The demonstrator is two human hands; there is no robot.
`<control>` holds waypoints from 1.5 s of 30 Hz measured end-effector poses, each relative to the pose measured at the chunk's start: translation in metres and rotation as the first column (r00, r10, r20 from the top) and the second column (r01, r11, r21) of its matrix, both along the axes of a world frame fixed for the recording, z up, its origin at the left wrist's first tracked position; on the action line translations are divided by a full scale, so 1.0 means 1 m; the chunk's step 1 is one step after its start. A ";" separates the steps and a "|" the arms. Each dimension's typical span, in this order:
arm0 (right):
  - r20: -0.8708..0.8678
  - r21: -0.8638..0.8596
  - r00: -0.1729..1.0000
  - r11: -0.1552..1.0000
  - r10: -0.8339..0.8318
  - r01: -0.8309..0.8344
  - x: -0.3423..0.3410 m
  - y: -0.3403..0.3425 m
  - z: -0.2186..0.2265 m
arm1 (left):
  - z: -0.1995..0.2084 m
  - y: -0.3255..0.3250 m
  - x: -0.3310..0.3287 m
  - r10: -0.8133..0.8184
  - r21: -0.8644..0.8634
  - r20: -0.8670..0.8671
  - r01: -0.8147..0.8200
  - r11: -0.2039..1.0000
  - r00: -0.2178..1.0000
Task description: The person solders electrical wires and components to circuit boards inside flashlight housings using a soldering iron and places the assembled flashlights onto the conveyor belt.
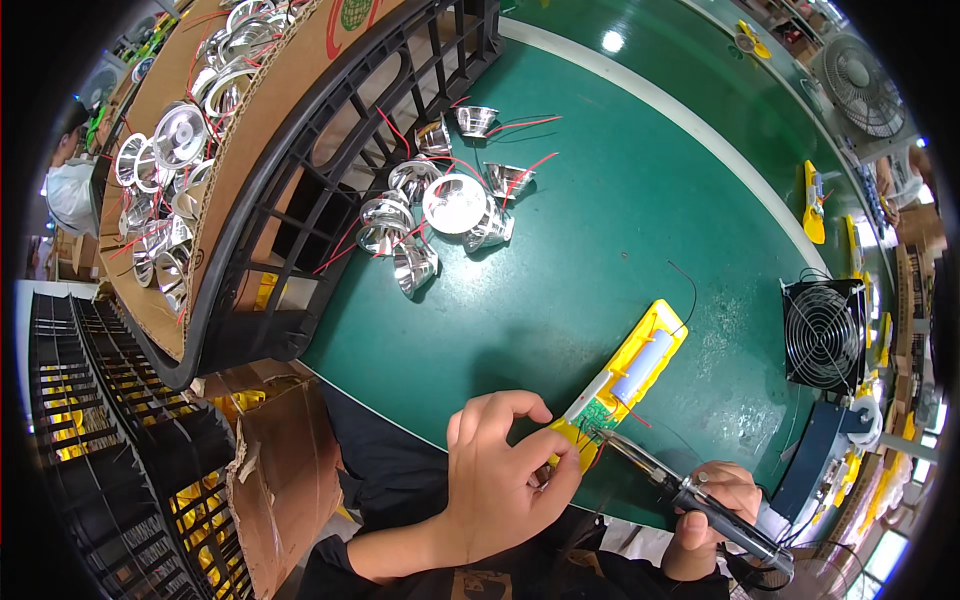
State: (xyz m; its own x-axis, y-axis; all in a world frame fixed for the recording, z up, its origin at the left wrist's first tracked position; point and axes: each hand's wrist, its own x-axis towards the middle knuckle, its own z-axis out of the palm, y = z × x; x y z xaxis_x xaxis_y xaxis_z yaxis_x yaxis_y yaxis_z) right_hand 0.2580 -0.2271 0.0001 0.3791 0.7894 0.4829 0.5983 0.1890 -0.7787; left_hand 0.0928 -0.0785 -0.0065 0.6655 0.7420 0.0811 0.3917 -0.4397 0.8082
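Note:
A yellow plastic housing [668, 318] lies slantwise on the green table, with a light-purple cylindrical battery cell [643, 366] in it. Below the cell sits a small green circuit board [594, 415], with thin red and black wires around it. My right hand [722, 497] grips a soldering iron [690, 495], its tip at the board. Beside the housing's near end, my left hand [510, 465] has its fingers bent and closed in a pinch. What they hold, if anything, is hidden.
Several shiny reflector cups [456, 204] with red wires stand at the table's far left. A black plastic crate [240, 225] borders them, with a cardboard box [330, 40] of more cups. At right are a small black fan [822, 335] and a dark box-shaped unit [815, 455].

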 end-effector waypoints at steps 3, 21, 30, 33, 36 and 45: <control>-0.007 -0.012 1.000 1.000 0.008 -0.009 0.000 0.000 0.001 | -0.001 0.001 0.000 0.004 -0.002 0.002 -0.004 1.000 1.000; -0.042 0.039 0.994 0.994 -0.097 0.098 -0.008 0.004 -0.001 | -0.003 0.000 -0.001 -0.005 -0.005 0.017 0.005 1.000 1.000; -0.071 0.034 0.996 0.998 -0.050 0.052 -0.006 0.004 -0.001 | -0.003 0.000 -0.002 -0.006 -0.007 0.017 0.006 1.000 1.000; -0.040 0.004 0.999 1.000 -0.022 0.022 -0.002 -0.003 -0.002 | -0.003 0.001 -0.002 -0.003 -0.012 0.019 0.004 1.000 1.000; -0.034 0.040 0.996 0.995 -0.088 0.089 -0.006 0.002 -0.001 | -0.003 0.001 -0.001 -0.004 -0.001 0.028 0.004 1.000 1.000; -0.008 -0.024 1.000 0.999 -0.029 0.028 -0.002 -0.001 0.000 | 0.000 0.002 -0.001 0.002 -0.013 0.016 -0.002 1.000 1.000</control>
